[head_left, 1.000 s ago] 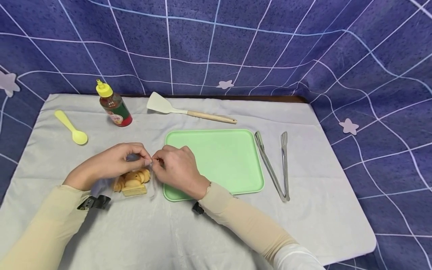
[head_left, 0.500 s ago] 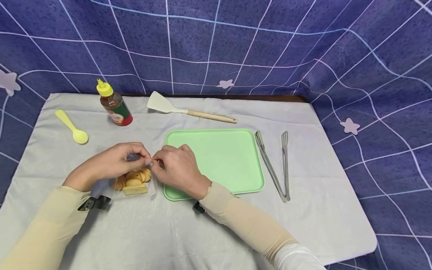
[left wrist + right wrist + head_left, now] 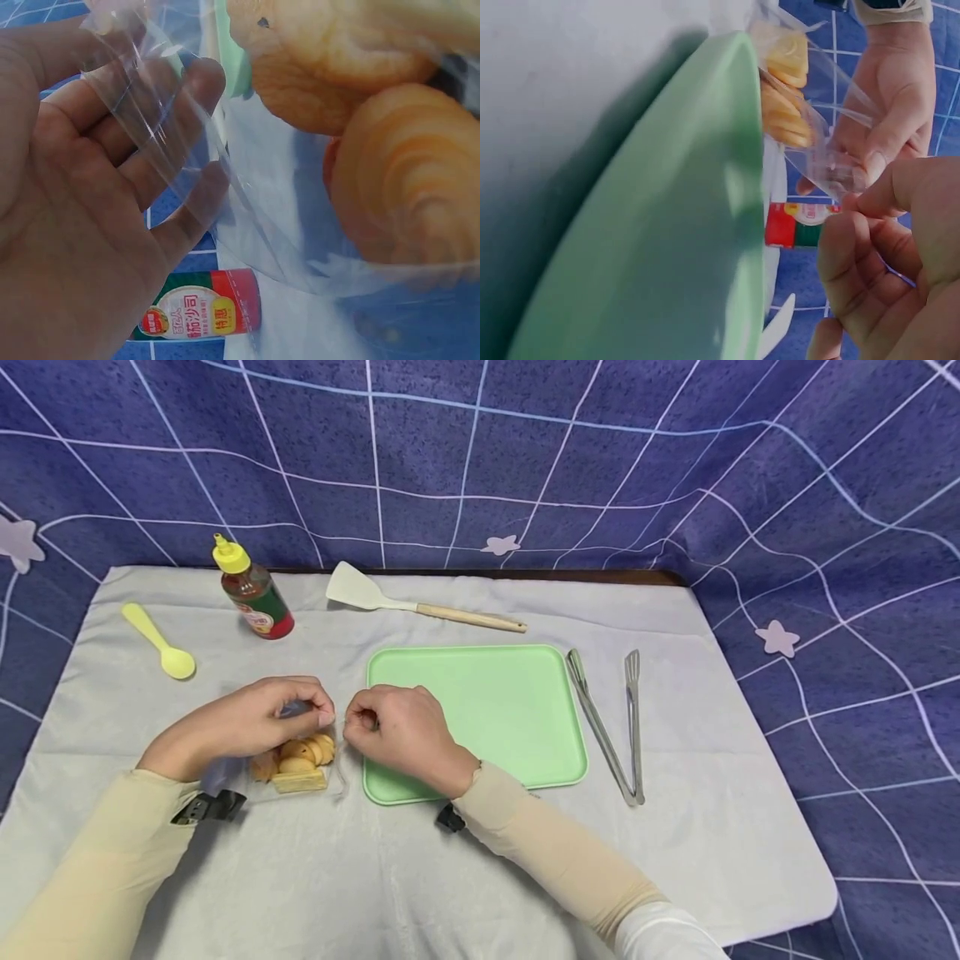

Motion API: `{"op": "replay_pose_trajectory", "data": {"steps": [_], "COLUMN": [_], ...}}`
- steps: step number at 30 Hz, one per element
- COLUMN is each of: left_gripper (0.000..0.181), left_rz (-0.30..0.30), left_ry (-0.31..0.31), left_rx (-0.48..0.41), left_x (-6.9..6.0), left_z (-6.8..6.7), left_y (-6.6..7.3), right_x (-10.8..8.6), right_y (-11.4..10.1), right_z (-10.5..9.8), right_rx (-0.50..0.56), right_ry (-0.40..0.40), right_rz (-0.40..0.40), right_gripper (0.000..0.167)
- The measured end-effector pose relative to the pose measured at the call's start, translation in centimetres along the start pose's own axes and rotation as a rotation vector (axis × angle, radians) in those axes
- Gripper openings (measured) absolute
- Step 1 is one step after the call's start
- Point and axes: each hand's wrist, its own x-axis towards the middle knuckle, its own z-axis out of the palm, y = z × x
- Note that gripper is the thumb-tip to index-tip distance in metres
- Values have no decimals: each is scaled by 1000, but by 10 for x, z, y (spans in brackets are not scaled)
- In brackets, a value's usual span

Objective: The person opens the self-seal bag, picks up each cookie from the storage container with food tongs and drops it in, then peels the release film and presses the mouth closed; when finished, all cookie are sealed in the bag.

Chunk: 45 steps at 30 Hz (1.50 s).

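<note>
A clear plastic bag [image 3: 262, 225] holds golden pastries [image 3: 297, 755], some with a swirl pattern, and one yellow block-shaped piece [image 3: 298, 781]. My left hand [image 3: 258, 718] pinches the bag's upper edge between thumb and forefinger; the film crosses its other fingers in the left wrist view. Just across a narrow gap, my right hand [image 3: 401, 727] has thumb and forefinger tips together at the bag's edge, seen closer in the right wrist view. Beneath the right hand lies the left part of a green tray [image 3: 495, 718].
Behind the hands stands a yellow-capped sauce bottle [image 3: 258, 597], with a yellow spoon [image 3: 159, 642] to its left. A white spatula [image 3: 427, 607] with a wooden handle lies at the back. Metal tongs [image 3: 615, 731] rest spread beside the tray's right edge.
My right hand has drawn slightly right, so a small gap separates it from the left fingertips. The left hand and the pastries stay nearly in place.
</note>
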Motion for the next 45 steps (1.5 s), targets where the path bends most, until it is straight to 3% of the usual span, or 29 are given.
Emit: {"op": "replay_pose_trajectory", "data": {"steps": [8,16,22,27,30,34,36,38,43,45], "left_gripper": [9,14,22,25,26,24,24,25,27,28], "left_rz": [-51,-119,-146,-167,-178,-173,-176,-184,-196,-198], "left_ry": [54,202,219,226,221,233,238,237,228,226], "left_rx": [-43,7,0,1,1,-1,-2,-7,-9,-11], "left_x": [-4,-6,-4,-3,-2,-3,-3,-3,-3,-3], "left_z": [-7,-8,-8,-7,-6,-6,-5,-4,-3,-3], "left_y": [-2,-12,-12,-13,-15,-16,-16,-16,-16,-15], "right_x": [-21,-87,-132,-153,-160,-164,-163,-159,-131,-113], "right_y": [7,4,4,10,21,41,49,54,44,35], "right_z": [-20,-49,-67,-82,-94,-111,-116,-118,-103,-91], "right_rx": [-19,-12,24,65,37,-60,-88,-76,42,76], "right_ry": [-92,-310,-453,-481,-501,-547,-530,-482,-400,-406], "right_rz": [-6,-186,-322,-313,-212,-9,53,68,-15,-31], "right_gripper": [18,19,20,22,22,28,33,31,4,11]}}
